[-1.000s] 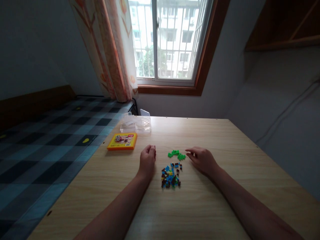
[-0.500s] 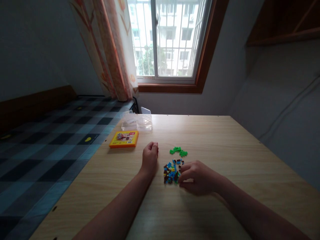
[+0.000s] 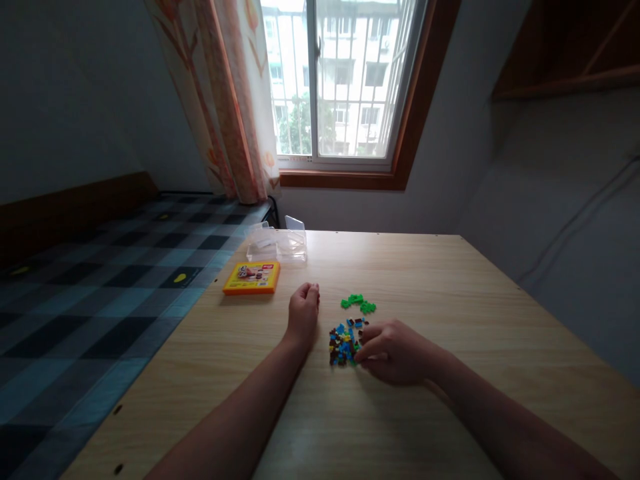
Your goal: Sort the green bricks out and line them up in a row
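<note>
A pile of small building bricks (image 3: 342,347), brown, blue and yellow with a little green, lies on the light wooden table. At the pile's right edge is my right hand (image 3: 393,352). Its thumb and index finger are pinched together among the pieces, and whatever sits between the tips is too small to make out. To the left of the pile, my left hand (image 3: 303,312) rests on its side, curled closed; its inner side is hidden. Several bright green bricks (image 3: 356,300) form a separate group behind the pile.
A yellow-orange box (image 3: 251,277) with a printed lid lies to the left on the table (image 3: 450,293). Behind it stands a clear plastic container (image 3: 277,244). A bed with a checked cover (image 3: 150,267) adjoins the left side, and a window (image 3: 350,87) is ahead.
The thumb and index finger of my right hand have come closer together at the pile's edge. My left hand keeps its place; the view has shifted slightly.
</note>
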`<state>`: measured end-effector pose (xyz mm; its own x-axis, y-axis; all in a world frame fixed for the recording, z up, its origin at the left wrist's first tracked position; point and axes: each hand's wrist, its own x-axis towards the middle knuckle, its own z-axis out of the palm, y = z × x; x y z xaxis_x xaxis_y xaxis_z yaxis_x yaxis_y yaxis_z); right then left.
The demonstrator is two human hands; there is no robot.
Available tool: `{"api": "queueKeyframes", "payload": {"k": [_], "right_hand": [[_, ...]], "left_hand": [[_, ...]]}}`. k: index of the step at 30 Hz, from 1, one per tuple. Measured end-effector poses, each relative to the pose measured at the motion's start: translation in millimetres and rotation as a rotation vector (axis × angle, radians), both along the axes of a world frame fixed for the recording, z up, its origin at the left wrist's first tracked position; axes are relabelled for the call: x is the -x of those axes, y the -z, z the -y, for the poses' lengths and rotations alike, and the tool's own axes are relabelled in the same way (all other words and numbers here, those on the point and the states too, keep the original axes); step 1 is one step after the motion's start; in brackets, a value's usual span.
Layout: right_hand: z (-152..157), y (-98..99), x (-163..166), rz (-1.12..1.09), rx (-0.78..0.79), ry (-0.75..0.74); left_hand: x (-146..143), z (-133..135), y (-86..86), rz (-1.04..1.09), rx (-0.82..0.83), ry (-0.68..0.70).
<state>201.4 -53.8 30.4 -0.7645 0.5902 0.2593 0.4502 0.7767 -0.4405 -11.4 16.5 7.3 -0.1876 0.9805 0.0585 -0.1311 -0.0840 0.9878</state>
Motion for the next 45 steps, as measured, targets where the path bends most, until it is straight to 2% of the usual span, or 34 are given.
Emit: {"api": "queueKeyframes", "payload": {"k": [11,25,28,30,34,38,41,45], "right_hand": [[-2.7,4.2,-5.6,0.009,-0.001,0.005],[5.6,-3.4,2.8,0.069,-0.015,-0.086],[6.3,-2.1,2.8,0.054,-0.012,-0.058],[6.4,-0.5,3.0,0.048,-0.022,-0.033],[5.9,0.6,4.0,0.046,-0.03,-0.036],[5.3,-0.5,4.7,0.033,-0.019,-0.056],[4.8,0.7,4.0,0.031,-0.026,-0.038],[4.2,4.0,2.2,0.019,-0.016,-0.016]], "left_hand": [[2.0,-3.9,4.2,-0.027,-0.003,-0.005],[-0.9,1.3,-3.6,0.018,0.016,-0.023],[1.1,1.0,-5.5,-0.018,0.001,-0.01],[4.8,1.1,-9.8,-0.126,-0.038,0.055],[16.2,7.3,-26.5,-0.527,-0.213,0.291],[26.9,18.4,-40.3,-0.825,-0.323,0.643],[30.8,22.8,-40.0,-0.96,-0.324,0.798],[30.5,24.2,-32.3,-1.091,-0.285,0.884]]}}
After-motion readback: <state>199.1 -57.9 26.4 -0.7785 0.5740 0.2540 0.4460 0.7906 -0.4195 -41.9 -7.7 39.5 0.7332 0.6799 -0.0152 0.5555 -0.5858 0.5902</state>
